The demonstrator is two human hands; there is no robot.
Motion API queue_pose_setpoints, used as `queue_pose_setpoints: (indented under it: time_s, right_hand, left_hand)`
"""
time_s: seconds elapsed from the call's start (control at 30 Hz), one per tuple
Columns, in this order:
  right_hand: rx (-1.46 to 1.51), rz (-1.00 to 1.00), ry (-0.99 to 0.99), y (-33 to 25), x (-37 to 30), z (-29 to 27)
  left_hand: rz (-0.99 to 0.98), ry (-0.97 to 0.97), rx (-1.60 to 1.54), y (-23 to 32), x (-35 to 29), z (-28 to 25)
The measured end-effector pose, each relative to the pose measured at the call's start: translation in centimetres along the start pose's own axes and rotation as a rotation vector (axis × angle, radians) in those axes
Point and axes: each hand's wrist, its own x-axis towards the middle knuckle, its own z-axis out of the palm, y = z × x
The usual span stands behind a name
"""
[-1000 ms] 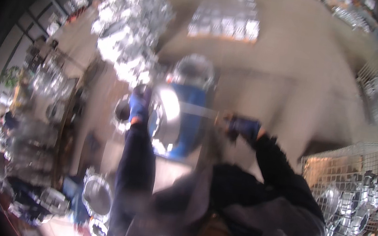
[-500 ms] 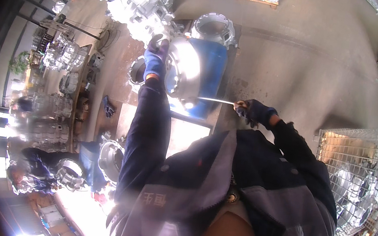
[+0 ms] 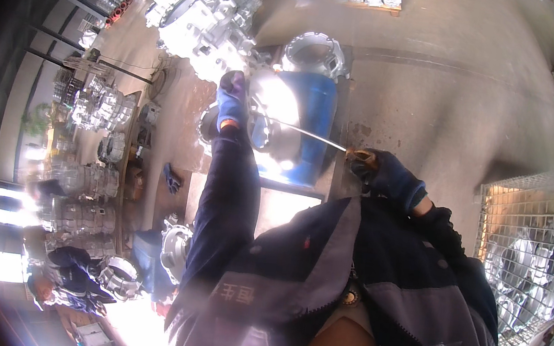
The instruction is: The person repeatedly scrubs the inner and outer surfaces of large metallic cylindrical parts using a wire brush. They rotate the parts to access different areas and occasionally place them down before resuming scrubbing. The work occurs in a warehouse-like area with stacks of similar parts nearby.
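Note:
In a blue glove, my left hand is closed at the rim of a silver ring-shaped metal casting. Strong glare washes out part of this casting, over a blue drum-like support. My right hand, in a dark glove, is wrapped round the brownish handle of a thin, straight metal hand tool. Its rod points left, and the tip reaches the casting beside my left hand; whether it touches cannot be told. Another ring-shaped casting rests at the far end of the blue support.
Castings are piled high at the far left. A wire cage with metal parts stands at the right. A bright board lies before me. A loose glove is at left, and another person handles a casting lower left.
The casting at my left hand has turned, and its broad bright face no longer shows. The tool's rod has swung, its tip now farther left and up. The whole view has shifted slightly.

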Motion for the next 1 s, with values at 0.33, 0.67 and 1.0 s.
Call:
queue_pose_setpoints:
  time_s: [0.33, 0.67, 1.0]
  right_hand:
    - [0.038, -0.151, -0.010, 1.3, 1.1, 0.9]
    - [-0.122, -0.267, 0.020, -0.2, 0.9, 0.9]
    - [-0.191, -0.147, 0.036, 1.0, 3.4, 0.6]
  left_hand:
    - [-0.021, 0.036, 0.050, -1.0, 0.4, -0.1]
    - [-0.016, 0.071, -0.148, 1.8, -2.1, 0.9]
    - [-0.064, 0.032, -0.293, 4.2, -4.4, 1.7]
